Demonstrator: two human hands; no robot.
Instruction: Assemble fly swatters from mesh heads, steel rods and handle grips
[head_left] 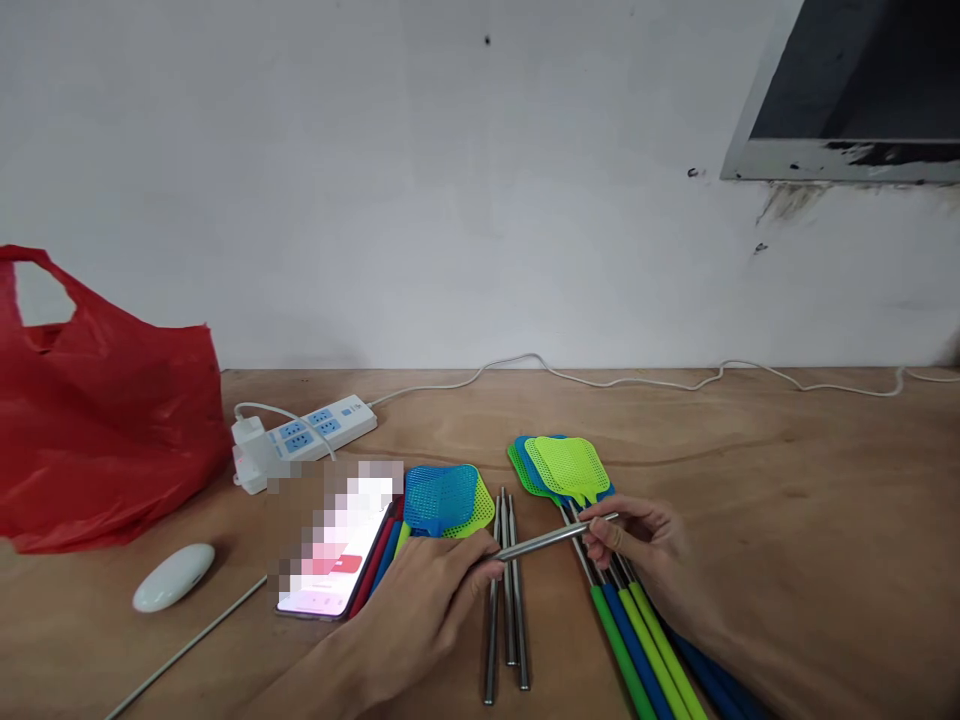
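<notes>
My left hand (427, 590) and my right hand (645, 545) together hold a thin metal rod (551, 537) by its two ends, just above the wooden table (787, 500). The fingers of both hands pinch it. Under the rod lie three more metal rods (508, 610), side by side. Beneath my right hand is a row of finished fly swatters (568, 468) with green and blue heads and green and blue handles (637, 650). Loose blue and green swatter heads (442, 497) lie next to my left hand.
A phone (341, 555) with a lit screen lies left of my left hand. Further left are a white oval object (174, 577), a thin rod (191, 645) and a red plastic bag (97, 420). A white power strip (307, 435) and its cable (637, 380) run along the wall.
</notes>
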